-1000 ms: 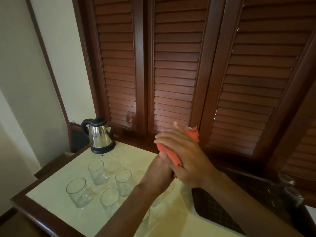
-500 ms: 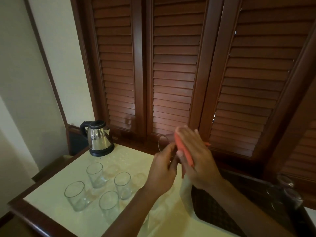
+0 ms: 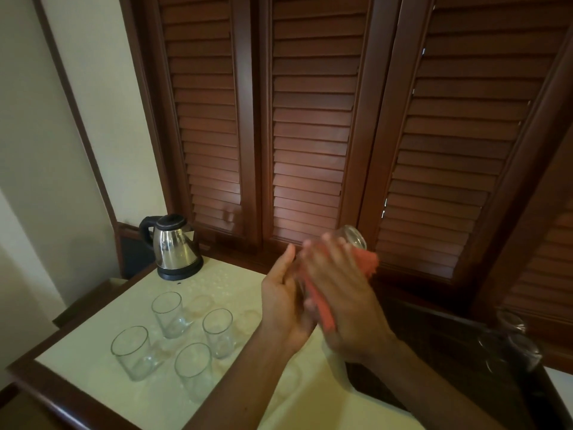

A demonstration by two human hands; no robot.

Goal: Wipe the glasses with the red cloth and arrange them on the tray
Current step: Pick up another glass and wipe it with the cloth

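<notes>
- We are seeing the glass (image 3: 352,240) turning in our hands: half a second ago its mouth faced left by our left hand, and now one round end, mouth or base we cannot tell, is poking out up and to the right, above the cloth (image 3: 367,263).
- Our right hand (image 3: 344,293) is wrapping the red cloth around the glass, fingers curled over it.
- Our left hand (image 3: 285,305) is lying against the glass with fingers nearly straight; we cannot tell whether it is gripping.
- We are judging this as wiping under way, with placing on the tray not yet done.
- Four glasses (image 3: 169,315) are standing on the table, in front of the kettle (image 3: 173,246).
- The dark tray (image 3: 434,333), far right of the kettle, is mostly hidden by our right arm; the glasses at its far edge are blurry.
</notes>
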